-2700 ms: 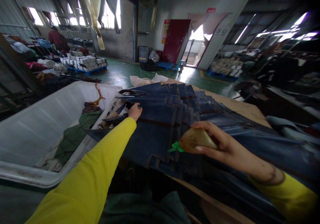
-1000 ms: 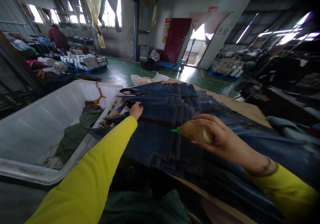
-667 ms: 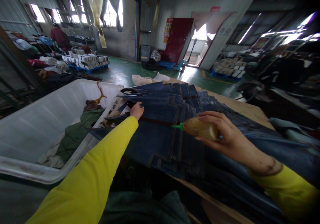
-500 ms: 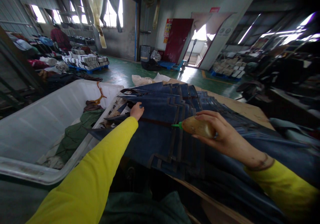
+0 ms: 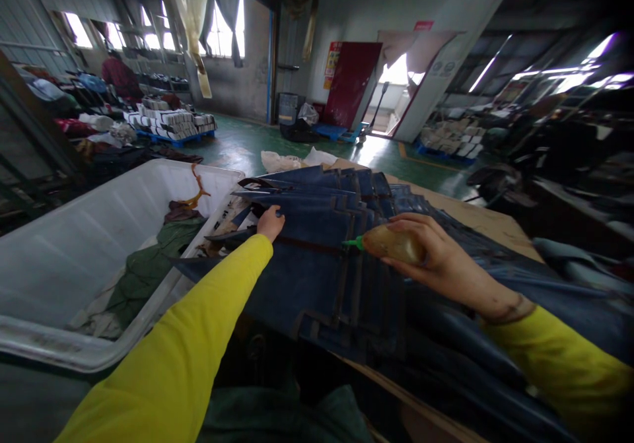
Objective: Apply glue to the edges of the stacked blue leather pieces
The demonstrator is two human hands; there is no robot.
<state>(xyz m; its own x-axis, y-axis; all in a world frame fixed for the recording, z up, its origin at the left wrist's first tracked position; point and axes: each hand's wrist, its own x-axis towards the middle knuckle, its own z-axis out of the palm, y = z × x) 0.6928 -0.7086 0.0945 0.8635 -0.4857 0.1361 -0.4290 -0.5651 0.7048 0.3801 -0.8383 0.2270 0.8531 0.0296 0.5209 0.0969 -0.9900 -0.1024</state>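
My right hand [image 5: 446,261] is wrapped around a squeeze bottle [image 5: 396,245] with yellowish-brown contents and a green nozzle. The bottle lies nearly sideways, its tip pointing left, close over the dark-edged strips of the layered dark blue sheets [image 5: 317,278]. Whether the tip touches them I cannot tell. At the left side of the sheets, my left hand [image 5: 270,223] is closed at the edge of one, thumb on top; its other fingers are mostly hidden. The sheets overlap in stepped rows, and a dark brown band crosses them between my hands.
A large white plastic bin [image 5: 54,232] stands at the left with green cloth [image 5: 148,268] inside. Brown board [image 5: 495,222] shows beneath the sheets. Beyond are stacked white bundles [image 5: 168,123] on a blue pallet, a dark red door [image 5: 347,86], and a person [image 5: 120,76] far left.
The bottle's nozzle has shifted slightly up and right over the sheets, with my right hand still around it. My left hand stays at the same edge.
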